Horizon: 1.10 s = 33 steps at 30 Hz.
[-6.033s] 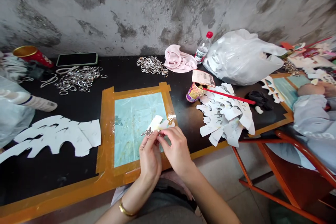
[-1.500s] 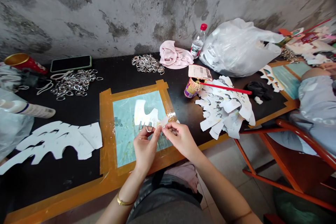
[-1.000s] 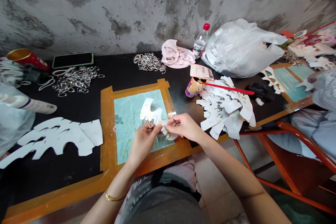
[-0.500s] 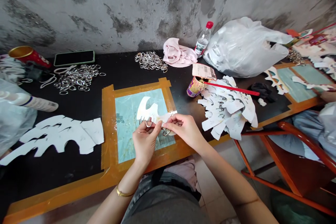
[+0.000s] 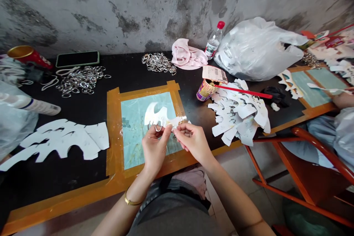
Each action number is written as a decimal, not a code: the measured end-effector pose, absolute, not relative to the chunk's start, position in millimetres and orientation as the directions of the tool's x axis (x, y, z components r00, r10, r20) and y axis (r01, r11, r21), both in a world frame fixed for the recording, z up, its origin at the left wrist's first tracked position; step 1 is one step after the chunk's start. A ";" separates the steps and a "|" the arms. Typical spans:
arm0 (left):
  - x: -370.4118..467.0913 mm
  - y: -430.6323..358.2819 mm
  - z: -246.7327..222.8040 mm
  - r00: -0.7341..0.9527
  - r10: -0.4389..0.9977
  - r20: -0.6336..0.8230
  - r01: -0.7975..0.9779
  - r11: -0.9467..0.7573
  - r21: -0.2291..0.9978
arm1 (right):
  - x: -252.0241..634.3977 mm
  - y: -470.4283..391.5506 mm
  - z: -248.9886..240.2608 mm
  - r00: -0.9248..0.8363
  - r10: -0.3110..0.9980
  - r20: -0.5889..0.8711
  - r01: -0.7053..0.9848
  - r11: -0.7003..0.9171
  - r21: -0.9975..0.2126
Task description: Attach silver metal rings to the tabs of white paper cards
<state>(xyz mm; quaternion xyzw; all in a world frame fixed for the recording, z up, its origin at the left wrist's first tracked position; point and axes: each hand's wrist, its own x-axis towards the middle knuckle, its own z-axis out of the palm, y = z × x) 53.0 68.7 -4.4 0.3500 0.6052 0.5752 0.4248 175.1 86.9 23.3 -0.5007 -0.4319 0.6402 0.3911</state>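
Observation:
Both hands meet over the pale green mat [image 5: 135, 151], holding one white curved cut-out piece [image 5: 153, 114] between them. My left hand [image 5: 156, 147] pinches its lower edge with thumb and fingers, and a metal ring shows by its fingers. At the other end, my right hand [image 5: 193, 138] is closed on the same piece, fingertips close to the left thumb. Small shiny metal bits show on the piece above the right fingers, too small to make out. The fingers hide the lower edge of the piece.
White cut-outs lie at left [image 5: 83, 140] and in a heap at right [image 5: 240, 114]. Metal rings are piled at back left [image 5: 80, 81] and back centre [image 5: 159, 62]. A snack cup [image 5: 204, 90], bottle [image 5: 214, 42], plastic bag [image 5: 257, 49] and glue bottle [image 5: 35, 104] stand or lie around.
My hands have shifted slightly, with the right fingers curled further under. The white piece is tilted a little differently and catches more light. At far right, another person's hand has moved slightly.

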 end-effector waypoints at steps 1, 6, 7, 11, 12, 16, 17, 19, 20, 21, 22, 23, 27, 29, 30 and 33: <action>51.6 69.0 -3.4 -0.372 0.918 -0.135 -0.088 0.110 0.990 | 176.5 86.4 24.1 -0.192 0.933 -0.305 -0.053 -0.320 -0.946; 52.6 72.8 -2.8 -0.334 0.915 -0.226 -0.245 0.147 0.958 | 180.5 85.1 26.0 -0.194 0.926 -0.324 -0.033 -0.337 -0.941; 54.1 73.8 -2.9 -0.325 0.915 -0.239 -0.283 0.147 0.948 | 180.6 85.1 26.3 -0.190 0.926 -0.326 -0.030 -0.337 -0.941; 59.2 77.0 -1.2 -0.296 0.915 -0.273 -0.416 0.133 0.900 | 180.4 86.0 28.1 -0.178 0.934 -0.310 -0.022 -0.319 -0.948; 59.7 77.5 -0.5 -0.286 0.917 -0.279 -0.441 0.132 0.888 | 180.6 86.5 28.5 -0.178 0.936 -0.302 -0.022 -0.311 -0.950; 59.8 77.5 1.9 -0.258 0.920 -0.293 -0.485 0.139 0.863 | 181.3 88.4 29.2 -0.184 0.936 -0.301 -0.006 -0.307 -0.952; 59.7 77.2 2.3 -0.269 0.918 -0.290 -0.476 0.135 0.869 | 181.4 88.8 29.1 -0.185 0.933 -0.308 0.000 -0.313 -0.950; 59.5 76.7 3.1 -0.299 0.911 -0.284 -0.456 0.125 0.881 | 181.0 89.7 28.4 -0.188 0.927 -0.324 0.005 -0.329 -0.944; 59.5 76.6 3.4 -0.309 0.907 -0.285 -0.452 0.124 0.884 | 180.7 90.2 27.9 -0.188 0.925 -0.331 0.002 -0.336 -0.942; 59.5 76.5 3.8 -0.316 0.904 -0.288 -0.451 0.123 0.884 | 180.3 90.7 27.2 -0.191 0.922 -0.336 -0.003 -0.343 -0.939; 59.5 76.4 4.1 -0.322 0.901 -0.292 -0.453 0.124 0.883 | 179.9 91.2 26.5 -0.194 0.919 -0.342 -0.009 -0.351 -0.936; 59.6 76.2 4.3 -0.326 0.898 -0.295 -0.455 0.125 0.882 | 179.5 91.6 25.8 -0.197 0.917 -0.348 -0.016 -0.358 -0.934; 62.6 73.4 2.5 -0.318 0.899 -0.300 -0.479 0.120 0.869 | 178.2 92.8 23.1 -0.217 0.905 -0.367 -0.017 -0.380 -0.925; 66.1 70.7 -0.3 -0.320 0.895 -0.310 -0.515 0.110 0.850 | 176.7 92.0 21.7 -0.221 0.899 -0.378 0.006 -0.386 -0.922; 68.1 69.2 -1.9 -0.325 0.890 -0.320 -0.540 0.103 0.835 | 175.6 91.1 20.8 -0.220 0.900 -0.377 0.020 -0.382 -0.924; 72.0 65.6 -5.5 -0.332 0.881 -0.336 -0.594 0.081 0.800 | 171.5 86.6 17.7 -0.202 0.920 -0.335 0.071 -0.327 -0.942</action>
